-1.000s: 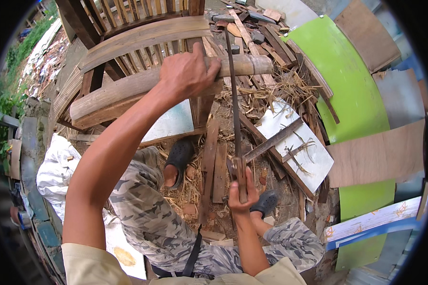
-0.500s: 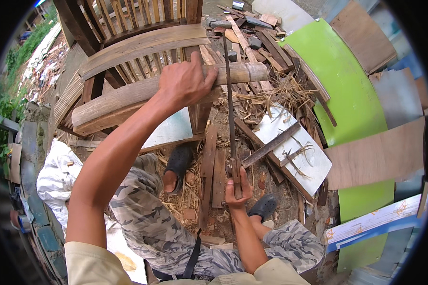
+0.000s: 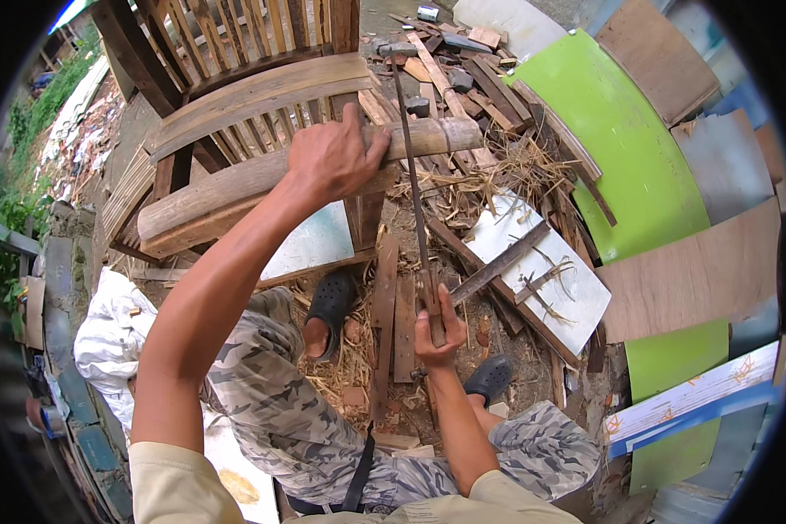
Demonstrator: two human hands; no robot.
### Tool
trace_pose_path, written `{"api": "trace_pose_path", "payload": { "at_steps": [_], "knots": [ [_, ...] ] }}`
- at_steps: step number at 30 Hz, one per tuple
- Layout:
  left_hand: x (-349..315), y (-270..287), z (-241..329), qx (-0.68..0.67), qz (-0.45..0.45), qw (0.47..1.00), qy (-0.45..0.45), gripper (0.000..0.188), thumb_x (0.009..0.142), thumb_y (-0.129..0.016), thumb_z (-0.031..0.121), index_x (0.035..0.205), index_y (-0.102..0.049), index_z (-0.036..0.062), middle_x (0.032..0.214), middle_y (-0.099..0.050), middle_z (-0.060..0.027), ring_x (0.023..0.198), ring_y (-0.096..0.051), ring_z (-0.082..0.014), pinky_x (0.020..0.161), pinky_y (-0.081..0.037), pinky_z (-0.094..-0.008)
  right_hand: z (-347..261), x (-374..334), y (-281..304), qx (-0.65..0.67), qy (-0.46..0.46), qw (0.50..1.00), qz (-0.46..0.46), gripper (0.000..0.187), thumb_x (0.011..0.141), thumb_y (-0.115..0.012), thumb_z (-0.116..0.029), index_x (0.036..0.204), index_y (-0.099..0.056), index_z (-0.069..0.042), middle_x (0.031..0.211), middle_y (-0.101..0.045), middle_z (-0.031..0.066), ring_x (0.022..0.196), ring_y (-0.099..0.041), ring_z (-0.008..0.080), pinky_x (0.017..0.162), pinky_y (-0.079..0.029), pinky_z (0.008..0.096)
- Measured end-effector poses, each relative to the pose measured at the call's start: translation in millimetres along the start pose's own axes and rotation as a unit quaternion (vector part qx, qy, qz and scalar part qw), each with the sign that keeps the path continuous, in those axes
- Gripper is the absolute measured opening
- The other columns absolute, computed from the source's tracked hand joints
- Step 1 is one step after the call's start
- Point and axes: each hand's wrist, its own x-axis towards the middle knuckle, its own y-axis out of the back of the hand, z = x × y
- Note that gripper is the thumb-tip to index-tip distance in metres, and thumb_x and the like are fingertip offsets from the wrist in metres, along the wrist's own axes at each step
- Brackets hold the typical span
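L hand fingers wrapped over thick round bamboo pole lying across wooden chair frame. R hand fingers clenched on handle of long thin dark blade, tip past pole's cut end. Scrap wood crowds right; green curved panel beyond.

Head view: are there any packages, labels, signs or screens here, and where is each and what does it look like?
No screens or clear labels.
White sack: lower left beside the person's leg, a crumpled white bag on the ground.
Printed board: lower right edge, a long white plank with a blue edge and small orange marks, leaning against the green panel.
Small can: top centre among wood scraps, a short silvery cylinder; too small to tell more.
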Motion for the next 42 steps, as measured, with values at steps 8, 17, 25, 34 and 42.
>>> {"api": "trace_pose_path", "payload": {
  "at_steps": [8,17,25,34,42],
  "knots": [
    [-3.0,0.4,5.6,-0.004,0.011,1.0,0.0,0.065,0.103,-0.04,0.057,0.109,-0.052,-0.0066,0.074,-0.07,-0.027,0.073,-0.071,-0.0439,0.069,-0.056,-0.0528,-16.1,53.1,-28.1,-0.016,-0.043,0.998,0.037,0.06,0.086,-0.06,0.0,0.146,-0.057,-0.001,0.095,-0.075,0.0063,0.061,-0.057,0.0089,0.059,-0.049,0.0249],
    [-4.9,4.4,2.2,-0.025,0.008,0.999,0.024,0.084,0.101,-0.039,0.066,0.126,-0.046,-0.0136,0.081,-0.071,-0.0295,0.081,-0.073,-0.0435,0.076,-0.057,-0.0524,-38.7,-7.7,23.3,-0.024,-0.062,0.998,-0.001,0.061,0.085,-0.06,0.002,0.145,-0.057,0.0,0.098,-0.078,0.0132,0.065,-0.065,0.0087,0.062,-0.051,0.024],
    [-1.3,13.9,-37.8,0.028,-0.06,0.997,0.05,0.102,0.096,-0.028,0.082,0.082,-0.072,-0.0096,0.084,-0.071,-0.0326,0.085,-0.072,-0.0439,0.082,-0.057,-0.0532,-72.2,14.6,31.5,-0.013,-0.087,0.996,-0.015,0.061,0.085,-0.06,0.002,0.145,-0.057,0.0,0.104,-0.077,0.0139,0.067,-0.065,0.0094,0.064,-0.052,0.0241],
    [4.2,0.3,-48.9,0.039,-0.013,0.999,0.03,0.103,0.096,-0.026,0.083,0.067,-0.069,-0.0063,0.077,-0.069,-0.0311,0.077,-0.072,-0.0409,0.079,-0.057,-0.0537,-95.7,-48.9,73.0,-0.033,-0.127,0.99,-0.051,0.061,0.082,-0.06,0.003,0.142,-0.056,0.007,0.126,-0.071,0.0228,0.104,-0.074,0.0223,0.086,-0.056,0.0291],
    [8.0,8.3,-32.3,0.008,-0.057,0.998,0.03,0.096,0.098,-0.024,0.081,0.053,-0.058,0.0032,0.056,-0.06,-0.02,0.055,-0.061,-0.0307,0.064,-0.055,-0.0518,-48.5,132.5,-34.0,0.004,0.006,0.999,0.049,0.06,0.083,-0.06,0.001,0.144,-0.058,0.001,0.11,-0.075,0.0242,0.076,-0.074,0.0159,0.067,-0.056,0.0295]
  ]
}}
